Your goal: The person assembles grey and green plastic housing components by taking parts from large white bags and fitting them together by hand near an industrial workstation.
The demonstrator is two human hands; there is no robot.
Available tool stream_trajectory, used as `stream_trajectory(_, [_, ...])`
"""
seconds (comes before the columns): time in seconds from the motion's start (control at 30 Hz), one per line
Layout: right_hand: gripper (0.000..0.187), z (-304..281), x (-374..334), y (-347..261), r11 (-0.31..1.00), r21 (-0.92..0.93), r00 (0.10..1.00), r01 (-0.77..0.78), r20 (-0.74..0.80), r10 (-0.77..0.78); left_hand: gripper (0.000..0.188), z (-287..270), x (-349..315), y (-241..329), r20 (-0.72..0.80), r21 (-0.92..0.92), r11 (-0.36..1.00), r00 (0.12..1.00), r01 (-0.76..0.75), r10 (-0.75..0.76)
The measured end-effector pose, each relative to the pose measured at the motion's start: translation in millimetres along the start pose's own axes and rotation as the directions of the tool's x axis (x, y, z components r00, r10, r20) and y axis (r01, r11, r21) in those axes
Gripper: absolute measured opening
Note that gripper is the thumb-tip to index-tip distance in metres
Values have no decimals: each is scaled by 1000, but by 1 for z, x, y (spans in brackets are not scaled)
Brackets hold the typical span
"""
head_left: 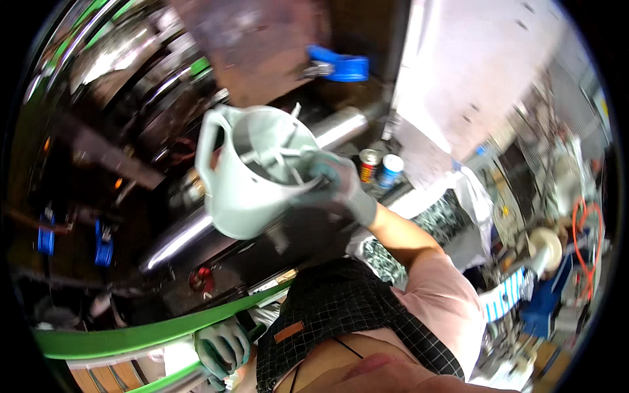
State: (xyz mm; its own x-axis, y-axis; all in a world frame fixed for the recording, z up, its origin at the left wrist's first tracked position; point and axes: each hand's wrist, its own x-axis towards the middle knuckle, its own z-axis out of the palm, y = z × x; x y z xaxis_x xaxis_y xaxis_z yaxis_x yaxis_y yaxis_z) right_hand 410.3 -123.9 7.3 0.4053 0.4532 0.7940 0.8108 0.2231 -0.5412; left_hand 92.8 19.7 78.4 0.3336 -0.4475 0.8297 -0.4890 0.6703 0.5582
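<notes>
One pale jug (246,206) hangs in our right hand (334,182) above the dark machine (114,150) – fingers pinching its rim (283,188). We judge it light, stiff, perhaps slippery; the loop handle (204,149) offers surer hold. Whether our left hand (223,347) grips, we cannot tell.

Right hand (341,187) and pale green jug (252,206) both blurred, exact grip unclear.

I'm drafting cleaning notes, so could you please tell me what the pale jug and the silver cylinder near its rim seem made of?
The pale jug looks like smooth, satin plastic, judging by its even colour and soft shading. The silver cylinder is probably polished metal, given its bright highlight; blur leaves plating open.
</notes>
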Motion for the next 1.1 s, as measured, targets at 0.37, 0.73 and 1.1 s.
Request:
stream_trajectory(0.37, [44, -260, -244, -242, 524, -471, 704, -710, -433, 564, 30, -52, 168, -268, -515, 43, 961, 830, 274, -213])
stream_trajectory(0.73, [48, -210, -332, -374, 352, -276, 392, -894, -863, 318, 14, -173, 281, -492, -718, 117, 944, 683, 310, -135])
stream_trajectory(1.1, [54, -108, -345, -358, 410, 75, 100, -909, -915, 391, 51, -101, 294, -482, -206, 965, 28, 690, 259, 694])
